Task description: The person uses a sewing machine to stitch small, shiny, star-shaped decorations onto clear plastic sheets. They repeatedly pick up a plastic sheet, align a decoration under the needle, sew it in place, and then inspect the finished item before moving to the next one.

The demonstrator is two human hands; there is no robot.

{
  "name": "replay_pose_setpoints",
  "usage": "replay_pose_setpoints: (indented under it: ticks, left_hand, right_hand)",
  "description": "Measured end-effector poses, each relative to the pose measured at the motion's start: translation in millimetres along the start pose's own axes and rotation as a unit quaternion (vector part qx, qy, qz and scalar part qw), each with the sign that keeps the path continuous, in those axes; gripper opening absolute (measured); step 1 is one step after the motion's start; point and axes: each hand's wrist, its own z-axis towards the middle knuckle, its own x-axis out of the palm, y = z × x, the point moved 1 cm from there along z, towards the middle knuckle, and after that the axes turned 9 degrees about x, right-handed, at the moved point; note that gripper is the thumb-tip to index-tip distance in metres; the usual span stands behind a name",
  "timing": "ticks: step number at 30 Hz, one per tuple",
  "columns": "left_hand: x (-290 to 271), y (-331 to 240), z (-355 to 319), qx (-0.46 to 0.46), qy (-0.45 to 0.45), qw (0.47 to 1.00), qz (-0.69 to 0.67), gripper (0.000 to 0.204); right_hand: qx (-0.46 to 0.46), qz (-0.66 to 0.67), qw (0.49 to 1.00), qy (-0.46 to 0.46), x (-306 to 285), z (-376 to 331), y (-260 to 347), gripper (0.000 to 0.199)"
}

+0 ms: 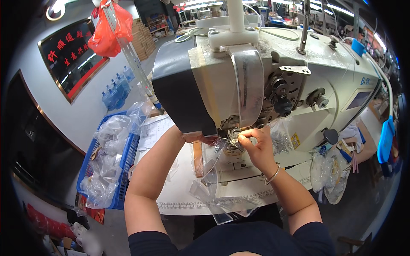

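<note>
Clear plastic sheet (pixel 222 200) is draped over the table edge (pixel 179 205). At the sewing machine's (pixel 256 77) needle area, thread is pinched by the right hand (pixel 256 147); the left hand (pixel 194 137) is mostly hidden, its grip indeterminable. Steady tension is judged advisable.

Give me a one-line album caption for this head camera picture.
Both hands, the left hand and the right hand, work clear plastic at the needle of a white sewing machine, beside a blue basket.

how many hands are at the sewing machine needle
2. The right hand pinches something small at the needle area of the sewing machine. The left hand is mostly hidden under the machine head, beside the clear plastic piece.
</note>
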Motion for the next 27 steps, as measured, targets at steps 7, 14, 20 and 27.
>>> replay_pose_setpoints:
  ticks: [7,14,20,27]
  left_hand:
    - [-2.9,0.5,4.2,-0.003,0.002,1.0,-0.001,0.026]
    - [-4.8,-0.9,6.9,-0.009,0.007,1.0,-0.007,0.027]
    - [-8.6,4.0,4.3,-0.051,0.017,0.999,-0.001,0.028]
    - [11.6,26.2,-48.4,-0.21,0.113,0.971,-0.005,0.024]
  right_hand:
    - [0.019,-0.003,1.0,0.0,0.3,1.4,5.8,0.01]
    - [-0.003,-0.059,0.998,-0.023,-0.7,2.5,9.1,0.012]
    - [-0.012,-0.062,0.998,-0.014,0.7,3.4,7.9,0.012]
    - [-0.119,-0.046,0.992,0.021,-18.2,-32.1,31.2,0.009]
